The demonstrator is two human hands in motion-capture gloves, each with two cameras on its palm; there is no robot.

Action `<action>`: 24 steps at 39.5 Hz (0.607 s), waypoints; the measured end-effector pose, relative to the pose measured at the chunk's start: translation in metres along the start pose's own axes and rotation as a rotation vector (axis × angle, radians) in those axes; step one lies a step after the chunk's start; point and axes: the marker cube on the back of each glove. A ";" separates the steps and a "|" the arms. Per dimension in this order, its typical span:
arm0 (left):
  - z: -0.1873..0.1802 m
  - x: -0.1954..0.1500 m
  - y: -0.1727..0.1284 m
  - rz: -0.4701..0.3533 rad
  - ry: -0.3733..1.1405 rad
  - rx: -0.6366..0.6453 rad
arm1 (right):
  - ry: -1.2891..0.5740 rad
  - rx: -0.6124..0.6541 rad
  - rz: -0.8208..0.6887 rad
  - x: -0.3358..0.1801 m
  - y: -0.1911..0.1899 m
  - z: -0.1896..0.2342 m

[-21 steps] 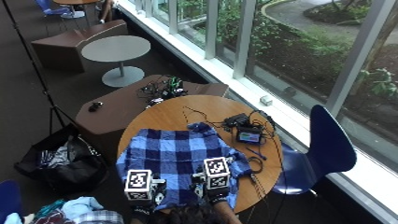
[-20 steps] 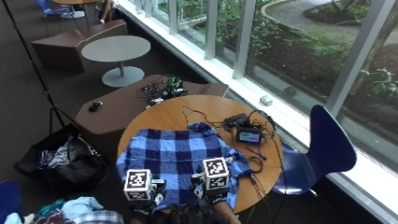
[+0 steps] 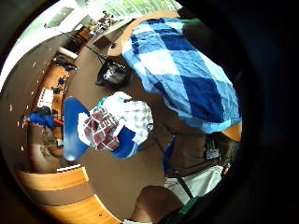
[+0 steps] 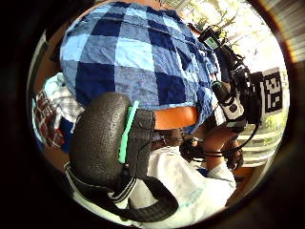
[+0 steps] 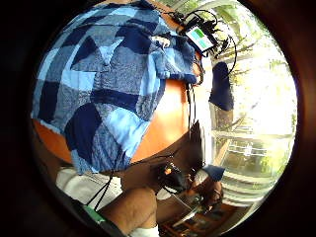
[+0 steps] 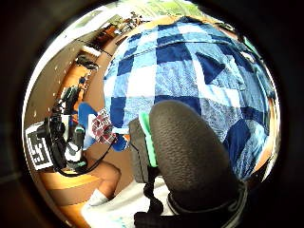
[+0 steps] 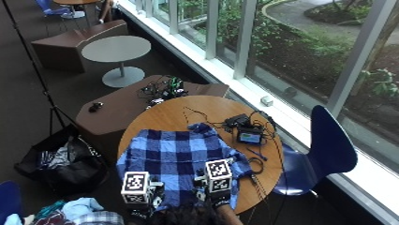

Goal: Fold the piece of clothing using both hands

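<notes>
Round wooden table (image 7: 187,110) by the windows — checked shirt (image 7: 178,157) spread flat; fingers' state unclear.

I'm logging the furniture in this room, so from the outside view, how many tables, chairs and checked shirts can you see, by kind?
Tables: 2, the round wooden table and the grey round table.
Chairs: 2, the blue chair beside the wooden table and a blue chair at the far end.
Checked shirts: 1, the blue checked shirt spread on the wooden table.
Total: 5.

Both hands (image 7: 178,194) mostly hidden; shirt (image 7: 178,157) near hem covered.
</notes>
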 end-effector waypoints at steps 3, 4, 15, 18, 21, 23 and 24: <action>0.005 0.002 0.003 0.008 0.005 -0.009 | -0.013 -0.020 -0.005 0.007 0.007 0.007; 0.007 0.002 0.005 0.011 0.004 -0.011 | -0.018 -0.025 -0.003 0.009 0.011 0.009; 0.066 -0.011 0.020 0.019 -0.046 -0.167 | -0.037 -0.143 0.070 0.043 0.050 0.056; 0.081 -0.015 0.022 0.028 -0.052 -0.200 | -0.059 -0.187 0.068 0.049 0.057 0.067; 0.084 -0.019 0.030 0.033 -0.073 -0.235 | -0.083 -0.220 0.069 0.053 0.062 0.078; 0.091 -0.023 0.030 0.042 -0.088 -0.230 | -0.108 -0.227 0.071 0.056 0.064 0.084; 0.095 -0.025 0.025 0.047 -0.101 -0.196 | -0.122 -0.222 0.074 0.057 0.064 0.085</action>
